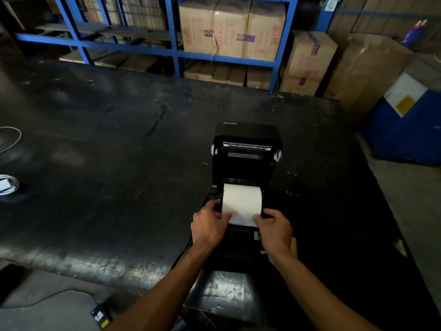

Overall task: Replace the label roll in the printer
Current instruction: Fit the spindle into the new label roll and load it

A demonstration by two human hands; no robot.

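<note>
1. Coiled white cable [8, 185] lies at the far left edge of the dark, scuffed counter [107, 144].
2. Left hand [208, 225]: fingers clamped on the left side of the paper's loose end.
3. White label roll [242, 200] sits in the bay of the black plastic printer [247, 163], lid raised upright.
4. Right hand [274, 226]: fingers clamped on the paper's right side.
5. Blue drum [405, 130] stands beyond the counter, right.

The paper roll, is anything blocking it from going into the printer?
Nothing visible blocks it. The printer's lid is swung up and open, and the paper roll already sits in the printer's bay. The left hand and right hand pinch the loose front edge of the paper.
</note>
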